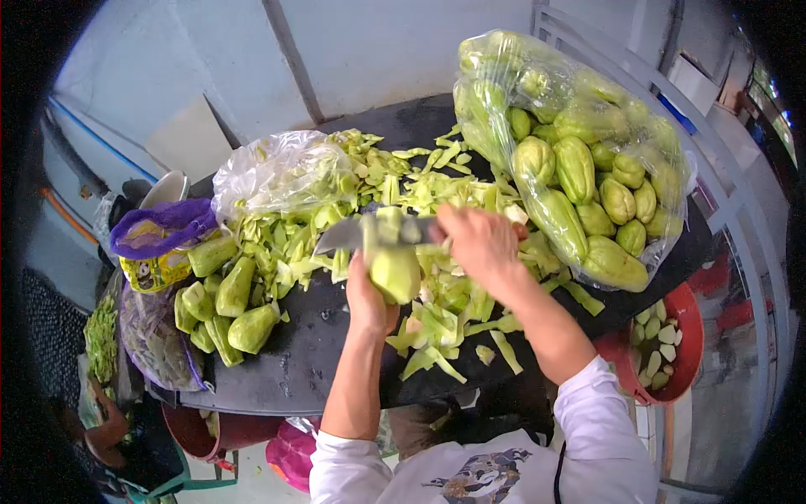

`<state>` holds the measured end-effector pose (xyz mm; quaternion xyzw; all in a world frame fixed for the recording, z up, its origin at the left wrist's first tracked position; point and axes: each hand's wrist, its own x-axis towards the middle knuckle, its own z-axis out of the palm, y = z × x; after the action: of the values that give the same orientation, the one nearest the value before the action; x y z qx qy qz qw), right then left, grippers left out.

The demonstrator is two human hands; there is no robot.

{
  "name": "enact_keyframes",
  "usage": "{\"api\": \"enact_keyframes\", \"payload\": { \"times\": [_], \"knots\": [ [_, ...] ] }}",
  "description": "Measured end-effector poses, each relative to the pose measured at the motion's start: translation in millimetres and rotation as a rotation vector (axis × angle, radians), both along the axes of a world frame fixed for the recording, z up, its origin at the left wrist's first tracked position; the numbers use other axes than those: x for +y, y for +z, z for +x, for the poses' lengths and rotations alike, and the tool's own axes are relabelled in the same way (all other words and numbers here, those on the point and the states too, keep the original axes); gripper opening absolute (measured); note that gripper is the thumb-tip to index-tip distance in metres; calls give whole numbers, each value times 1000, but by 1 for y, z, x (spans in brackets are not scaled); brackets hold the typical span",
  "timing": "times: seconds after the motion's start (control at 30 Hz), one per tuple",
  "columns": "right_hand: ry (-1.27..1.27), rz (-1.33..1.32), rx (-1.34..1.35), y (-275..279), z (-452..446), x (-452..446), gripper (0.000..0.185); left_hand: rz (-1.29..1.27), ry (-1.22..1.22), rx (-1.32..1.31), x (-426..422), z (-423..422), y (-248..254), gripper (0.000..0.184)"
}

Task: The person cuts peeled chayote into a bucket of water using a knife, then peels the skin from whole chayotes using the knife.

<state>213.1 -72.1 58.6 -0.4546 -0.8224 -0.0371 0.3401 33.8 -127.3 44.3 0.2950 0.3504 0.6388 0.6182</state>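
Observation:
A pale green, peeled chayote [395,275] is held upright in my left hand [367,298], above the dark table [311,370]. My right hand [483,244] is closed round the handle of a large knife [340,236]. The blade lies across the upper part of the chayote, level and pointing left, and is slightly blurred. Green peelings [437,332] are heaped under and around both hands. Several chayotes [252,328] lie to the left on the table. A big clear plastic bag [588,168] full of whole chayotes stands at the right.
A clear bag with peelings [281,172] is at the back left. Beside it are a purple net bag [159,336] and a yellow packet [157,273]. A red bucket [690,336] with peeled pieces stands below right, another red container [243,433] below left. A metal railing [739,202] runs along the right.

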Motion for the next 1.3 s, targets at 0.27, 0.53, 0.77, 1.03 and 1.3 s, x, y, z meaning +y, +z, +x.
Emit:
{"api": "enact_keyframes", "payload": {
  "times": [0.27,0.53,0.77,1.03,1.3],
  "knots": [
    [-209,-134,66,4,25,9,12,271,179,536,9,-3,-3,53],
    [-272,-259,89,14,31,5,22,321,369,1395,12,-10,1,53],
    [-71,-481,363,24,38,-4,20,577,640,1770,3,13,13,65],
    [22,-373,367,28,60,-39,28,774,384,2006,2,54,8,85],
    [-84,-292,323,20,119,-107,31,499,336,2101,38,33,22,83]
  ]
}}
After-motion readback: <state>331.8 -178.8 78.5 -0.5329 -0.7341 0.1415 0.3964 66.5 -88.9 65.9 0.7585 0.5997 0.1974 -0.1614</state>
